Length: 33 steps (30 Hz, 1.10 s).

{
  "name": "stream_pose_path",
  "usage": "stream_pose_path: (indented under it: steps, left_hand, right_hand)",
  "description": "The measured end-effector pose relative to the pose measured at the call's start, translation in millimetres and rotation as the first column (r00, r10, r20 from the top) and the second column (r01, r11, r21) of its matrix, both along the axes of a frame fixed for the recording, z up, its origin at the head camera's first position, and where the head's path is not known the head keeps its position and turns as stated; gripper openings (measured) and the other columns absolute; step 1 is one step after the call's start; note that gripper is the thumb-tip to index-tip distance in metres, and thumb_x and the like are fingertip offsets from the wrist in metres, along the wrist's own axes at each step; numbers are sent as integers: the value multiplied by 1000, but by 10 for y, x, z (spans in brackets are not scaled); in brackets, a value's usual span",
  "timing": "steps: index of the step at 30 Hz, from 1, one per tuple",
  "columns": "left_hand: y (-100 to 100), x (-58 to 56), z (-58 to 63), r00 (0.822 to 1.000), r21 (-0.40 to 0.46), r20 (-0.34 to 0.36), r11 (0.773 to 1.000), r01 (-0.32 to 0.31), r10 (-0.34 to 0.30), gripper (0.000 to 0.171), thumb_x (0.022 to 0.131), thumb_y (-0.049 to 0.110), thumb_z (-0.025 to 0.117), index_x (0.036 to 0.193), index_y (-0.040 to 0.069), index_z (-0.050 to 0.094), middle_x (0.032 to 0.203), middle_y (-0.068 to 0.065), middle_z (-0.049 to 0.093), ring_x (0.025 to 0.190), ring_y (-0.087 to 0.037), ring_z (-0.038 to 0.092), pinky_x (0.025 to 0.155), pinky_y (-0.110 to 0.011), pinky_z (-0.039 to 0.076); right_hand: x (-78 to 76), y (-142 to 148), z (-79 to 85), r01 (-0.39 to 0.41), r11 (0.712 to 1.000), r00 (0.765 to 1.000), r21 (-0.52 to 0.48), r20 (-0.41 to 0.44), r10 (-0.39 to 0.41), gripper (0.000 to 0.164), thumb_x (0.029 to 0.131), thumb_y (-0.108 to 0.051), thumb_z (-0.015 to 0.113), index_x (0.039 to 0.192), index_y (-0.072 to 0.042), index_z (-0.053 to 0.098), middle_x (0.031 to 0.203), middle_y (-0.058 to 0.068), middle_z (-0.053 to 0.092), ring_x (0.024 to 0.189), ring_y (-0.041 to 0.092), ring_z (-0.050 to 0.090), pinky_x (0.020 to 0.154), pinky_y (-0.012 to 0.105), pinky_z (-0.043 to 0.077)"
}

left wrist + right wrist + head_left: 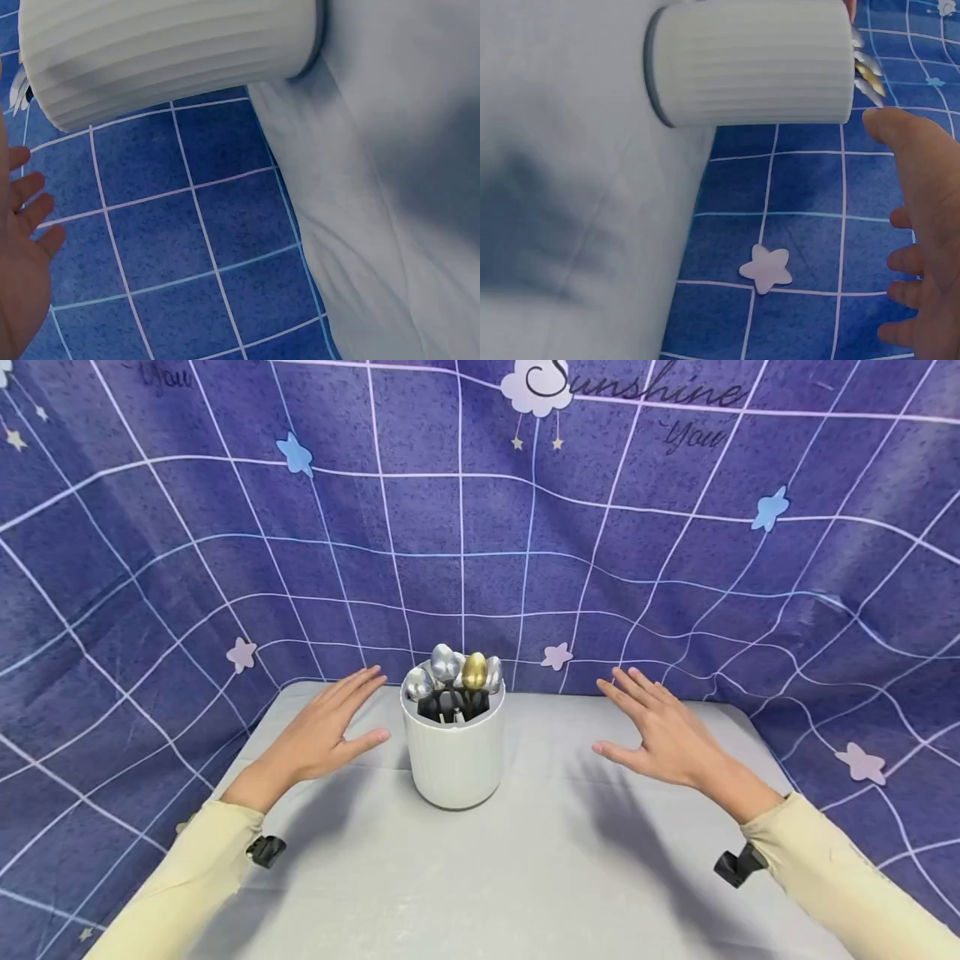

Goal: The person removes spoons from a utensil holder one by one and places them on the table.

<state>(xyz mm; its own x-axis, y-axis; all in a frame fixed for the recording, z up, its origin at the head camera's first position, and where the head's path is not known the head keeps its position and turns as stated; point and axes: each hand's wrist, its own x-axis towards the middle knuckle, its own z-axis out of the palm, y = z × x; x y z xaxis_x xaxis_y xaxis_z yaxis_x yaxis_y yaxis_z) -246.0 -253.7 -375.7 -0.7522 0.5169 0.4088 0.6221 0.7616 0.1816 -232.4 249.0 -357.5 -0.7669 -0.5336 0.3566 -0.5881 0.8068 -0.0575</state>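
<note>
A white ribbed holder (454, 768) stands upright toward the back of the table, and several spoons lean in it with their bowls up. One spoon is gold (474, 671); the others, such as the silver spoon (445, 664), are silver. Dark inner walls show inside the rim. To the holder's left, my left hand (322, 727) hovers with fingers extended and thumb toward it, holding nothing. Farther off on the right, my right hand (663, 731) is likewise raised, fingers straight and spread, with nothing in it. The right wrist view also shows the holder (757, 64) and spoon bowls at its mouth.
A pale grey cloth covers the table (480, 877), with shadows of both arms on it. Behind and at both sides hangs a blue-purple curtain (465, 577) with a grid and star pattern. Each sleeve has a black wrist camera, such as the right wrist camera (741, 865).
</note>
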Motion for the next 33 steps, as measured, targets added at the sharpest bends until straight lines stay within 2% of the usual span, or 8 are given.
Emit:
stream_pose_path:
  steps: [4, 7, 12, 14, 18, 22, 27, 33]
  left_hand:
    - [46, -68, 37, 999, 101, 37, 995, 24, -28, 70, 97, 41, 69, 156, 13, 44, 164, -8, 35, 148, -40, 34, 120, -65, 29]
    - [80, -116, 42, 997, 199, 68, 979, 30, -44, 63, 96, 36, 72, 151, 13, 52, 161, -7, 42, 145, -40, 40, 119, -63, 33]
    - [143, -181, 16, 989, 343, 140, 939, 5, -57, 58, 94, 33, 77, 146, 16, 59, 153, -2, 53, 131, -36, 58, 113, -57, 45]
    - [172, -192, -2, 979, 388, 190, 922, -10, -70, 58, 92, 32, 78, 145, 15, 60, 151, -3, 54, 126, -37, 61, 110, -56, 48]
    - [233, -219, -61, 954, 474, 271, 880, -14, -131, 58, 91, 25, 80, 143, 8, 60, 152, -8, 53, 126, -40, 61, 109, -52, 51]
    - [282, -247, -132, 936, 542, 299, 840, -6, -186, 57, 91, 17, 80, 141, 0, 59, 152, -12, 52, 127, -38, 60, 110, -45, 51]
    - [338, -273, -182, 928, 600, 302, 800, -6, -220, 57, 90, 10, 80, 140, -6, 57, 153, -14, 51, 127, -35, 61, 107, -39, 53]
    - [357, -284, -188, 929, 633, 289, 774, -3, -233, 59, 89, 7, 81, 142, -4, 57, 152, -14, 52, 126, -34, 61, 103, -33, 56]
  right_hand:
    - [-58, -79, 63, -37, 999, 999, -15, 17, 37, 88, 91, -61, 68, 158, -11, 40, 163, 18, 34, 152, 39, 28, 123, 60, 28]
    - [-111, -156, 105, -57, 998, 997, -39, 55, 59, 86, 92, -60, 68, 159, -13, 39, 164, 15, 34, 153, 35, 27, 122, 59, 31]
    - [-227, -285, 154, -88, 990, 992, -113, 85, 98, 82, 92, -55, 69, 158, -16, 41, 161, 12, 39, 150, 33, 34, 118, 60, 37]
    - [-281, -331, 172, -117, 982, 989, -149, 74, 129, 80, 92, -52, 71, 157, -16, 43, 158, 12, 44, 147, 35, 40, 117, 59, 40]
    - [-392, -418, 208, -171, 956, 981, -240, 49, 188, 72, 91, -43, 75, 153, -17, 50, 149, 12, 55, 136, 35, 53, 112, 55, 47]
    - [-484, -521, 230, -200, 905, 966, -375, 81, 247, 60, 92, -34, 77, 146, -16, 59, 141, 8, 63, 128, 31, 61, 107, 48, 54]
    - [-582, -652, 265, -189, 821, 940, -538, 142, 309, 50, 93, -25, 77, 139, -8, 64, 136, 8, 67, 122, 25, 64, 103, 45, 57]
    - [-690, -827, 267, -131, 727, 919, -674, 192, 344, 46, 94, -17, 76, 138, -10, 65, 130, 10, 70, 114, 24, 68, 97, 44, 59]
